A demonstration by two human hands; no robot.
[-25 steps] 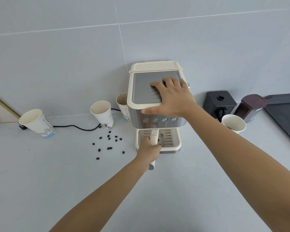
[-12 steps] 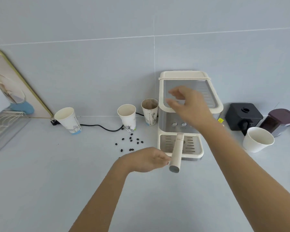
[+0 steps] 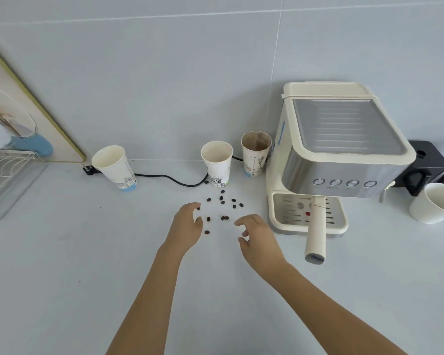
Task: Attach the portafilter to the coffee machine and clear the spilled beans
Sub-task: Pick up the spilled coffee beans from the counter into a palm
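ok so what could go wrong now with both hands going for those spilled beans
The coffee beans lie loose on the smooth counter; a sweep by the left hand or right hand could roll some away. The paper cup stands right behind the spill and looks light, so a reaching hand might tip it. The portafilter handle juts out beside the right arm and could get bumped.

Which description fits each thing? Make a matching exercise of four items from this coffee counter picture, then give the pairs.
Things:
1. portafilter handle
2. spilled beans
3. stained paper cup
4. left hand

Descriptions:
A. brown inside, beside the coffee machine
B. sticks out over the drip tray
C. scattered on the counter
D. open, at the beans' left edge

Pairs: 1-B, 2-C, 3-A, 4-D
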